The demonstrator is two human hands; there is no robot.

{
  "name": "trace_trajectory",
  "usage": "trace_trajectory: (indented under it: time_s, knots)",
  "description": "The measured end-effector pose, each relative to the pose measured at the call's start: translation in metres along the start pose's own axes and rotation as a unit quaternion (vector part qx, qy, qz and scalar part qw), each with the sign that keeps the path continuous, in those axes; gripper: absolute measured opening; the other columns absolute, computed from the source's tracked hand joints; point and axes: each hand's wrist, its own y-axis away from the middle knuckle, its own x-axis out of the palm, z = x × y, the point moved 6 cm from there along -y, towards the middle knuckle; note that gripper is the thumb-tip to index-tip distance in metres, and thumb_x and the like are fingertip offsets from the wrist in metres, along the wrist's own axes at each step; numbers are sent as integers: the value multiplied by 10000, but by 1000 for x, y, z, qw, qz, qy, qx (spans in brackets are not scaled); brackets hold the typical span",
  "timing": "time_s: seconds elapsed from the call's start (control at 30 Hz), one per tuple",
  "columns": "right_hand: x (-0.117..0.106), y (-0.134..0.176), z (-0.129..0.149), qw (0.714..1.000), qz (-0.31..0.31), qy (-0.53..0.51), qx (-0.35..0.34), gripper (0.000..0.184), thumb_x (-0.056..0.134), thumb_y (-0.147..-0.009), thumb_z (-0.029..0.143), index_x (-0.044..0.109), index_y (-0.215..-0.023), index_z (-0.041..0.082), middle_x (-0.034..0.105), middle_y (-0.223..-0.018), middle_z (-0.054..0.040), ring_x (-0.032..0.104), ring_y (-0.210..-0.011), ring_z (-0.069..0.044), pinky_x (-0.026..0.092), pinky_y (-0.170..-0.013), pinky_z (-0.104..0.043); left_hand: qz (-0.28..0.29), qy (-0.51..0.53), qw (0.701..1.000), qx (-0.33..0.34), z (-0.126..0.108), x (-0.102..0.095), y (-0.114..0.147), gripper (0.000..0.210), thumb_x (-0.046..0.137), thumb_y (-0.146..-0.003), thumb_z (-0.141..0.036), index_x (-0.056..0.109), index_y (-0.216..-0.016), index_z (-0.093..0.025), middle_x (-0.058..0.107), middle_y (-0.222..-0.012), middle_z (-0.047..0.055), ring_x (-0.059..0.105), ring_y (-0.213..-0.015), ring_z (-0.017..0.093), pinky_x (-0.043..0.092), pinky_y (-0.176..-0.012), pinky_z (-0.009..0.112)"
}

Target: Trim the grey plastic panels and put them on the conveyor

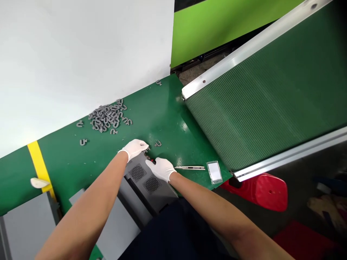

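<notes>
Fingers of the left hand (pixel 135 148) bend at the grey vented housing's (pixel 149 173) eleven-o'clock end, the right hand (pixel 162 168) at its one-o'clock edge; whether either grips anything cannot be told. The housing lies on the green worktop (pixel 141 119) near seven o'clock in view, the piled grey clips (pixel 107 117) at ten.

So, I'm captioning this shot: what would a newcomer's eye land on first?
Probably the left hand and right hand, both in white gloves, at the far end of the grey vented part near the centre. Next might come the ribbed green belt across the right side, and the heap of small grey U-shaped pieces on the green table, beyond the left hand.
</notes>
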Motion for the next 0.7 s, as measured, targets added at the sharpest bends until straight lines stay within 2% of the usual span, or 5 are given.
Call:
trace_trajectory:
  time_s: [0.13,0.23,0.4,0.7]
  knots:
    - [0,0,4,1000,-15,5,-4,702,347,-964,723,727,-1052,140,771,-1070,-211,727,-1067,-363,539,-943,-459,17,45,999,14,-7,-4,12,428,556,-877,-506,796,-1068,-209,791,-1194,55,697,-1080,285,536,-914,324]
    - [-1,2,6,1000,-29,12,-1,711,342,-968,715,718,-1074,121,765,-1075,-219,726,-1066,-369,538,-945,-468,9,73,997,5,-6,-6,16,437,582,-843,-537,806,-1043,-220,794,-1184,58,694,-1077,308,541,-904,333]
    - [-6,7,10,999,-41,25,15,727,343,-964,722,715,-1083,108,762,-1069,-229,728,-1049,-378,540,-933,-476,-2,94,995,13,-3,-3,12,417,597,-797,-562,811,-955,-241,809,-1112,54,700,-1053,314,547,-914,341]
    - [-9,5,10,999,-28,26,33,739,348,-950,754,724,-1083,132,769,-1076,-219,729,-1056,-363,545,-921,-453,12,89,996,14,5,1,7,436,587,-838,-566,792,-1031,-233,799,-1145,41,690,-1080,288,513,-939,347]
